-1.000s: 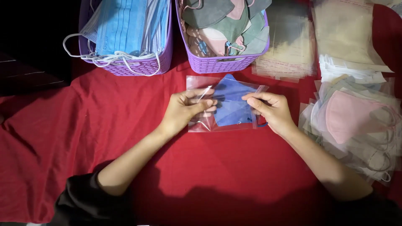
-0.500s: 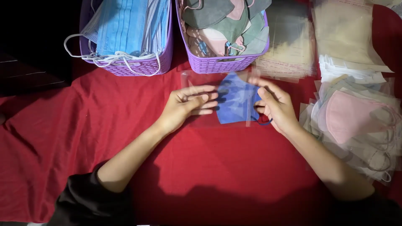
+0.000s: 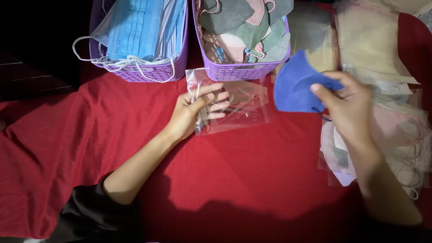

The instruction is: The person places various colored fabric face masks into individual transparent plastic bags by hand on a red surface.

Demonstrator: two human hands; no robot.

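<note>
My right hand (image 3: 348, 105) pinches a dark blue face mask (image 3: 294, 85) and holds it up, to the right of a clear plastic bag (image 3: 238, 105). The bag lies flat on the red cloth (image 3: 225, 180). On its left end rests my left hand (image 3: 195, 110), fingers spread, pressing the bag down. The bag looks empty.
A purple basket (image 3: 139, 72) of light blue pleated masks stands at the back left. Beside it a second purple basket (image 3: 243, 69) holds grey, green and pink masks. Stacks of beige bagged masks (image 3: 364, 40) and pink and white bagged masks (image 3: 396, 139) lie on the right.
The blue mask has come out of the clear bag. My right hand carried it up and to the right, while my left hand stayed on the bag.
</note>
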